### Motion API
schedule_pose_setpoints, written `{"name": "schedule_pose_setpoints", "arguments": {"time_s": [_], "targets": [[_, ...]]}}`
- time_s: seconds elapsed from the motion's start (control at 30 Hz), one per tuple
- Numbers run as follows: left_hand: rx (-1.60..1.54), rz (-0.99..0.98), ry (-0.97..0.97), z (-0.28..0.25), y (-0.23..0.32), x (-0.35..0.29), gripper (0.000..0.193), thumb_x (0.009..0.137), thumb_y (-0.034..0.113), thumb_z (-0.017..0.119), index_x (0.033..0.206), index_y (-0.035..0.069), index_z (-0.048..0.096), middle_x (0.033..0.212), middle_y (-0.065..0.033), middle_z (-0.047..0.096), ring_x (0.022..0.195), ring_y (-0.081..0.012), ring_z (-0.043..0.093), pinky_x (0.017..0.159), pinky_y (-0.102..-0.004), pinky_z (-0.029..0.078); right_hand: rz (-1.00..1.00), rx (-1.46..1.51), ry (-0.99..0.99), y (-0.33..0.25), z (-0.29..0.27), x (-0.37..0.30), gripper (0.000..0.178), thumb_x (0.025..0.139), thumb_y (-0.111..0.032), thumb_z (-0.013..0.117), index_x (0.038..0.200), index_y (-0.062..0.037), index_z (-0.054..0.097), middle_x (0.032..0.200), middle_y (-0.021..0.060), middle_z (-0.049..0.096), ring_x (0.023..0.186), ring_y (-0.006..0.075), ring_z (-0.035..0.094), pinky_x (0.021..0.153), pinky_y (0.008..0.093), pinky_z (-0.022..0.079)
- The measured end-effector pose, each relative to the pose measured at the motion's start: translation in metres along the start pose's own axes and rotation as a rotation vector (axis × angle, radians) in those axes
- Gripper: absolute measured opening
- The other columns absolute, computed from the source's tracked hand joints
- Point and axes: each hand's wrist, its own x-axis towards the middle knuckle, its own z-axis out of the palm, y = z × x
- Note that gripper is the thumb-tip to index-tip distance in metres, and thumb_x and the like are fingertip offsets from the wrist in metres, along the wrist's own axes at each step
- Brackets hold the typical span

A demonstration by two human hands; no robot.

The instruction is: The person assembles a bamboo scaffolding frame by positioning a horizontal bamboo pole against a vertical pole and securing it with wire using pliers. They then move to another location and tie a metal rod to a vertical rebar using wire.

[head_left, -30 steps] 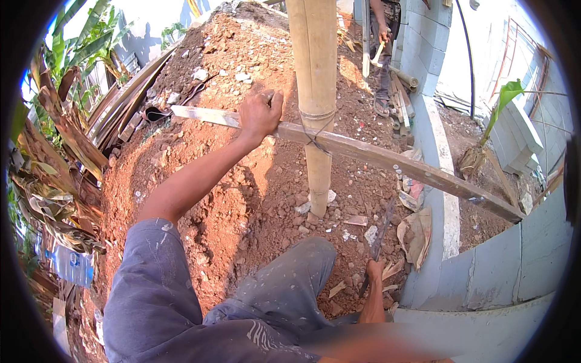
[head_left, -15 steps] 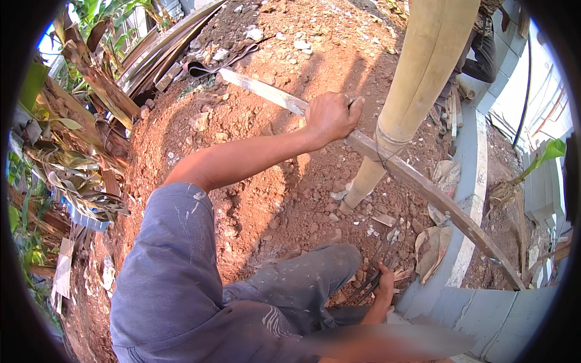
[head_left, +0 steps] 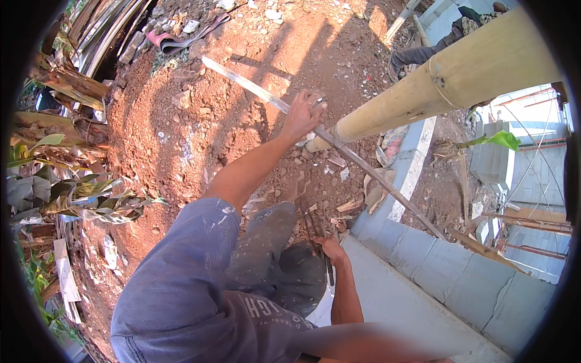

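One batten (head_left: 376, 176) (in left hand (head_left: 302, 115)), slanting down rightward, from upper left

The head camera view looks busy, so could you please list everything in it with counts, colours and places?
Bamboo pole: one, tan, centre to upper right.
Dirt: one stretch, reddish brown, left and middle.
Block wall: one, grey, lower right.
Stacked blocks: several, grey, right.
Leaf: one, green, right.
Torn sheet: one, tan, beside the wall.
Curled strip: one, dark and pinkish, upper left.
Planks: several, brown, upper left.
Dry leaves: many, brownish, left.
Another person's leg: one, dark trousers, upper right.
Wooden bar: one, brown, pale-ended, crossing the pole.
Tool: one, dark, lower middle.
Shirt: one, blue-grey, lower left.
Left hand: one, bare, gripping the bar.
Right hand: one, bare, holding the tool.
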Motion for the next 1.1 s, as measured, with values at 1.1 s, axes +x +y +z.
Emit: {"name": "schedule_pose_setpoints", "arguments": {"time_s": [1.1], "targets": [[-2.000, -1.361, -0.148, -0.281, 0.248, -0.129, 0.098, 0.086, 0.078, 0.020, 0.140, -0.003, 0.033, 0.138, -0.0307, 0.038, 0.126, -0.0452, 0.041, 0.104, -0.0592, 0.033, -0.417, -0.048, -0.311, -0.145, 0.132, -0.362, 0.030, 0.086, -0.010, 0.060, 0.114, 0.0002, 0.060, 0.098, 0.0081, 0.064, 0.073, 0.0135, 0.058, 0.070, 0.0286, 0.045]]}}
